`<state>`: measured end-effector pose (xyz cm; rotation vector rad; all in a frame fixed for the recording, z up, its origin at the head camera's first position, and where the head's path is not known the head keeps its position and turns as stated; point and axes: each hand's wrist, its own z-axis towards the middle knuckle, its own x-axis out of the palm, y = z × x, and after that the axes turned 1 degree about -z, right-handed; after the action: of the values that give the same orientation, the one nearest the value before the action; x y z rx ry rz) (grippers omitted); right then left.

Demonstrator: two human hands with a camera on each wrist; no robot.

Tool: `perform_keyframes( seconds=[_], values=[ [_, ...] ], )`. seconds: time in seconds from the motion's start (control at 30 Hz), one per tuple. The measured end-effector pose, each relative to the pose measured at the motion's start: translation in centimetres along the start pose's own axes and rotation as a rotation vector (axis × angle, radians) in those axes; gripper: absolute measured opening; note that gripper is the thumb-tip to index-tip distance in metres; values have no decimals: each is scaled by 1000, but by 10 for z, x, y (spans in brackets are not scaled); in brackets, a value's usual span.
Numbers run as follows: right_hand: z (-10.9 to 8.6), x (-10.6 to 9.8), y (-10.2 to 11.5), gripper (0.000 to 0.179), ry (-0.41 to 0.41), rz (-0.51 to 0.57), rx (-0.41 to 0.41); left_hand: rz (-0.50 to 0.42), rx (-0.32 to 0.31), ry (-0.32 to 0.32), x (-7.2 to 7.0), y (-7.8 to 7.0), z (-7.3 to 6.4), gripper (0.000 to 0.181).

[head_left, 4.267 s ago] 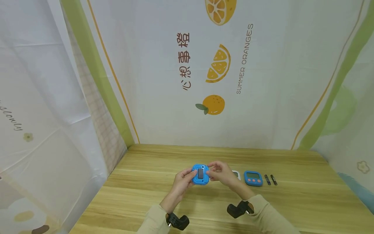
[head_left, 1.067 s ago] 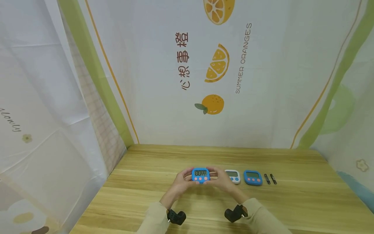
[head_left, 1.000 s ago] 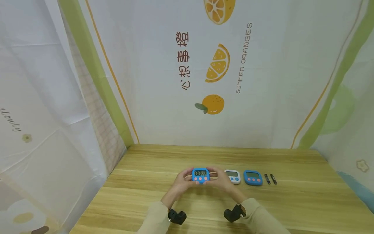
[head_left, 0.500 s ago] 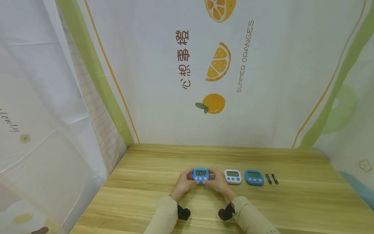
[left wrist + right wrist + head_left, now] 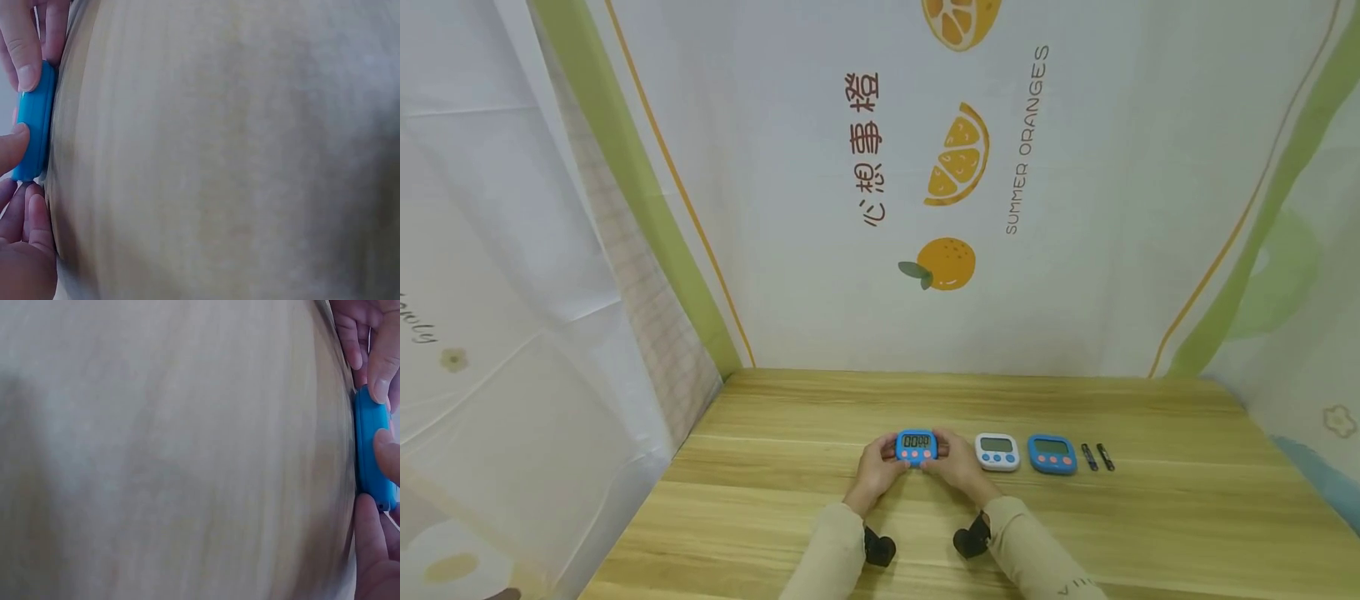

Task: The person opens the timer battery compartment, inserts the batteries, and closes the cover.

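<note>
A blue digital timer (image 5: 917,448) with pink buttons faces up in the head view, dark digits lit on its screen. My left hand (image 5: 877,468) holds its left side, thumb at the front edge. The other side is held by my right hand (image 5: 957,463), its thumb also at the front edge. Both wrist views show the timer's blue edge (image 5: 37,125) between the thumbs and fingers, very close to the tabletop; whether it touches the wood I cannot tell. Its back is hidden.
To the right lie a white timer (image 5: 997,452) with blue buttons and a second blue timer (image 5: 1052,455), both with blank screens. Two dark batteries (image 5: 1097,457) lie beyond them on the wooden table (image 5: 760,483). A printed cloth (image 5: 805,317) hangs behind the table.
Earlier the timer's back, with a small panel, faced me; it has since been turned front side up, digits showing. Both hands have lowered it towards the table, and the white timer is now uncovered.
</note>
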<state>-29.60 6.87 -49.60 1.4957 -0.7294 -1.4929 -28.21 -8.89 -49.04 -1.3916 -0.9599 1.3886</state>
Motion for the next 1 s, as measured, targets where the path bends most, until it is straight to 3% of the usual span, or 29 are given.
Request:
perform_keyframes(
  seconds=[0.4,0.6,0.73,1.0],
  values=[
    [-5,-7,10,64,44,-65,12,22,-19,0,-3,-4,-3,58],
    [-8,-39,19,59,27,-17,-12,101,89,-13,-1,-21,-1,59],
    [-11,-67,12,57,-8,-17,-15,76,143,10,9,-34,-2,58],
    [-24,-105,-9,56,-25,11,15,42,152,112,45,-42,-6,56]
  ],
)
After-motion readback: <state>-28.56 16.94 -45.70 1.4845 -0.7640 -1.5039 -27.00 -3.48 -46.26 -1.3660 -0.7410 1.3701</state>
